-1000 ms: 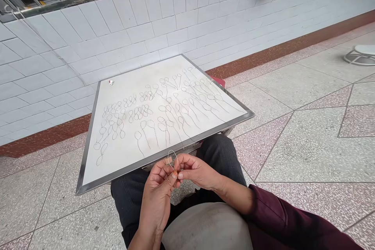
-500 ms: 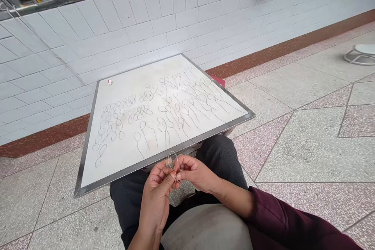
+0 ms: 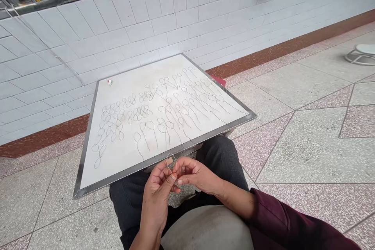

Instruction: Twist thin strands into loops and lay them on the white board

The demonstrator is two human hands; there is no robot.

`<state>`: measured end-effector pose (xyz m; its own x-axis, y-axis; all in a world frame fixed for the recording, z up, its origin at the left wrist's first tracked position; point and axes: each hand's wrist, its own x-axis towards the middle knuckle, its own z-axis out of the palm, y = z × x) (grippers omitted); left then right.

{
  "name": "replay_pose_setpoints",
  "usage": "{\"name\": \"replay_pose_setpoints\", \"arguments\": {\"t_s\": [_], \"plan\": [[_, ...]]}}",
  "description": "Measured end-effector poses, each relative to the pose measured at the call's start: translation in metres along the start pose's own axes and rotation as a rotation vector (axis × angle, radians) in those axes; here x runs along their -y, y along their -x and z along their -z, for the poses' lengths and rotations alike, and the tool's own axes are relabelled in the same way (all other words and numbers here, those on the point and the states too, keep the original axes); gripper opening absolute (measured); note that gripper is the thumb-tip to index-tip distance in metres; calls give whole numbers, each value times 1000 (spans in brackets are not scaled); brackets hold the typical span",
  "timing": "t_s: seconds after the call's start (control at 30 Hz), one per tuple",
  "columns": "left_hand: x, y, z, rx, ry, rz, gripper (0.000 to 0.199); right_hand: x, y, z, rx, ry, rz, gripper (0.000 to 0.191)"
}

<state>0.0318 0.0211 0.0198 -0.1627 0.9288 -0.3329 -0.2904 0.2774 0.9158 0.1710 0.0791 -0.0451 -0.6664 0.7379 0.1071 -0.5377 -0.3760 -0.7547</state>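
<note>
Over my lap, just off the table's near edge, a thin wire loop (image 3: 172,154) stands up between my hands. My left hand (image 3: 158,187) is closed, its thumb and index finger pinching the wire at the loop's base. A tan strip (image 3: 169,160) appears wrapped round its index finger. My right hand (image 3: 195,174) is closed too, fingers curled at the loop's right side; its exact grip on the wire is partly hidden. On the white table (image 3: 129,62) in front lie many wire pieces: single loops with long tails (image 3: 142,125) and figure-eight shapes (image 3: 101,157).
The table has a grey metal rim (image 3: 123,179) and stands against a white tiled wall (image 3: 140,15). A small white and red object (image 3: 109,82) sits at its far left. A red object (image 3: 218,81) shows behind it. A white stool (image 3: 363,51) is at the right.
Both hands have shifted slightly with the wire loop. My right thumb has moved a little away from my left thumb, and the loop sits slightly lower.
</note>
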Motion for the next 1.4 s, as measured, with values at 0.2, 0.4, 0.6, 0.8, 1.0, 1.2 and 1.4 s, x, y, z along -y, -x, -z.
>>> {"name": "replay_pose_setpoints", "arguments": {"t_s": [0.2, 0.4, 0.6, 0.8, 1.0, 1.2, 1.4], "plan": [[6, -1, 2, -13, -52, -26, 45, -2, -1, -2, -80, 51, 59, 24], [10, -1, 4, -27, -63, -53, 45, -7, -1, -8, -143, 163, 153, 23], [7, 1, 4, -40, -89, -65, 50, 5, 2, -9, 21, 122, 120, 26], [4, 2, 3, 12, -213, -70, 51, 30, -1, -10, -79, 215, 77, 24], [3, 4, 1, 43, -260, -71, 46, 33, -3, -13, -130, 309, 18, 30], [2, 4, 1, 59, -277, -54, 47, 30, -3, -11, -84, 274, -19, 33], [1, 4, 3, 98, -293, -27, 47, 26, -4, -3, -19, 275, -38, 32]]}}
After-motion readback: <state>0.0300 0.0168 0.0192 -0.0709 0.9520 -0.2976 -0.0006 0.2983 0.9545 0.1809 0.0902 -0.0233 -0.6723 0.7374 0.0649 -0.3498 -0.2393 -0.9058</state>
